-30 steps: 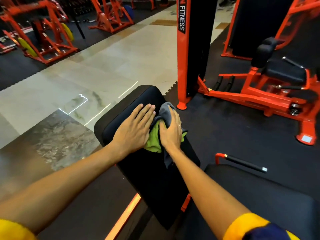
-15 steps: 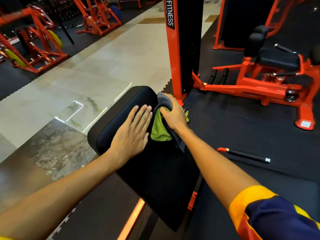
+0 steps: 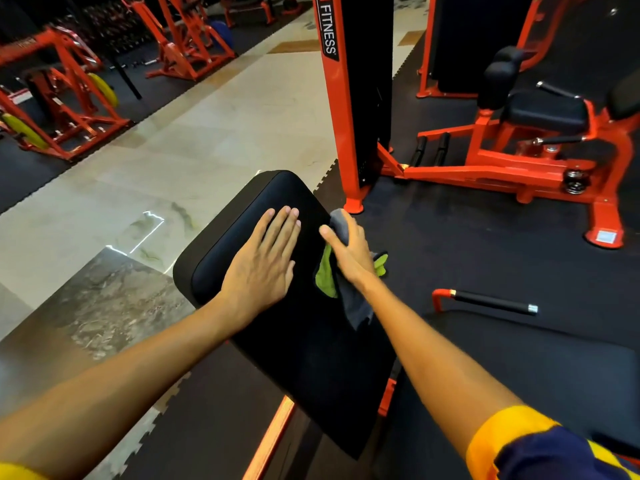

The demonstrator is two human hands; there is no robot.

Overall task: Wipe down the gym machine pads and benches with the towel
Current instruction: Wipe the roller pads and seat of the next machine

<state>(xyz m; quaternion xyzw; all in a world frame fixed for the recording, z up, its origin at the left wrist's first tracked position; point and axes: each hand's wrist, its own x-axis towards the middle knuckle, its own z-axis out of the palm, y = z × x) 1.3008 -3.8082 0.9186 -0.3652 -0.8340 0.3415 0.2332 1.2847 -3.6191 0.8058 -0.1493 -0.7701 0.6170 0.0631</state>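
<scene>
Towel [image 3: 326, 277], grey/green, bunched at rt edge of black back pad [image 3: 311, 358], near its top. R hand [image 3: 349, 252] grips it, fingers curled round. L hand [image 3: 263, 268] flat on pad just beside, fingers straight & together.

The towel [image 3: 325, 277] gripped by the right hand [image 3: 349, 251] is grey with a lime-green side. The pad [image 3: 242, 216] under the grip is plain black. The machine frame [image 3: 485, 168] beyond it is orange-red, and the sleeve [image 3: 512, 441] behind it is yellow and navy.
</scene>
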